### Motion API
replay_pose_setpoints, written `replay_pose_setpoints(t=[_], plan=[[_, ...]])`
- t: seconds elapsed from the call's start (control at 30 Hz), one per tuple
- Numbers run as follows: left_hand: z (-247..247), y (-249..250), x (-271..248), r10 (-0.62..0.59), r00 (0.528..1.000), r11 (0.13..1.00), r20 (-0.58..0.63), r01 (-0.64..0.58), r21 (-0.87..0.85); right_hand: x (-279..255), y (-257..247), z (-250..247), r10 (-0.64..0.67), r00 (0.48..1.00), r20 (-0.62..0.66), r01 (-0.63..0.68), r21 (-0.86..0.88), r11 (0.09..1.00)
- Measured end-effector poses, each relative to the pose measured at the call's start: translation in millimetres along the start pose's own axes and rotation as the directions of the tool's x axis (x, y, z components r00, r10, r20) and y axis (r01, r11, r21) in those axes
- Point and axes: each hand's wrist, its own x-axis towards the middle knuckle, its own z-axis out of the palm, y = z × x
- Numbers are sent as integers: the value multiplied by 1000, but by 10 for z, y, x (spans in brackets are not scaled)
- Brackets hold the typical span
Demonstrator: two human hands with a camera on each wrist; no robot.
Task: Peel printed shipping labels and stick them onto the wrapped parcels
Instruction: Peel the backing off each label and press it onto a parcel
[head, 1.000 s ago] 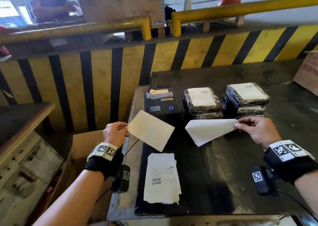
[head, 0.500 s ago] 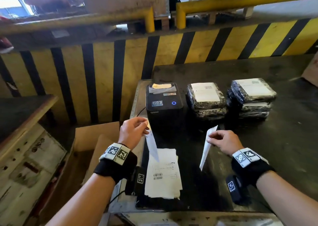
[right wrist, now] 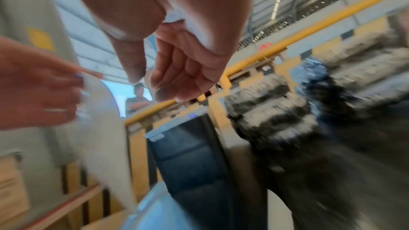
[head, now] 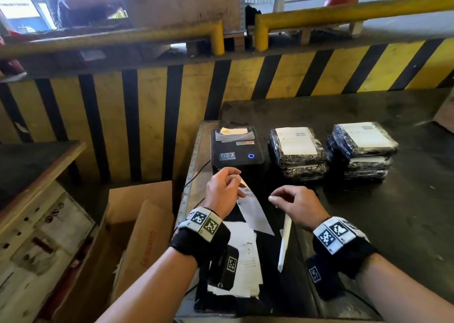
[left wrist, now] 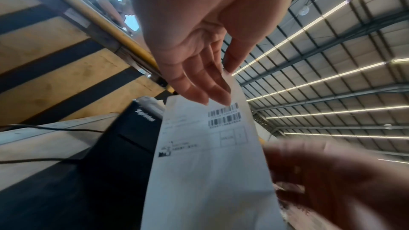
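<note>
My left hand [head: 238,176] pinches the top edge of a printed shipping label [head: 255,212] between thumb and fingers, in front of the black label printer [head: 237,150]. In the left wrist view the label [left wrist: 210,155] hangs down with its barcodes showing under the left hand [left wrist: 223,78]. My right hand [head: 272,197] hovers just to the right, fingers loosely curled and holding nothing [right wrist: 148,83]. A plain white sheet [head: 283,244] is edge-on below the right wrist, free of the hand. Two stacks of black wrapped parcels [head: 298,165] [head: 363,158] with labels on top stand behind.
A pile of printed sheets [head: 245,256] lies on the dark table [head: 405,212] under my left wrist. An open cardboard box [head: 140,224] sits on the floor at the left. A yellow-and-black striped barrier [head: 152,116] backs the table. A person stands far behind it.
Both hands came down and closer together. My right hand let go of its white sheet, which now drops edge-on below it. My left hand still pinches the label, now hanging print-side out.
</note>
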Motion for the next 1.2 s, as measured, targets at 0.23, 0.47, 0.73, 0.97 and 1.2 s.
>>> replay_pose_setpoints(t=[0.23,0.47,0.73,0.97,1.2], plan=[[223,325,123,114,991,993,-72,-116,-24,27,-434,-280,-215,975,-59,207,-124,971],[359,476,202,186,981,980,-51,-189,-56,34,-432,-459,-272,954,-124,252,-157,955],[432,514,341,209,976,972,-57,-213,-94,74,-331,-692,-231,949,-215,200,-158,967],[732,339,562,55,982,998,181,-55,-6,185,-71,-1087,-47,936,-348,69,51,996],[1060,375,830,109,966,994,235,-111,-4,562,308,-1341,63,935,-349,38,275,961]])
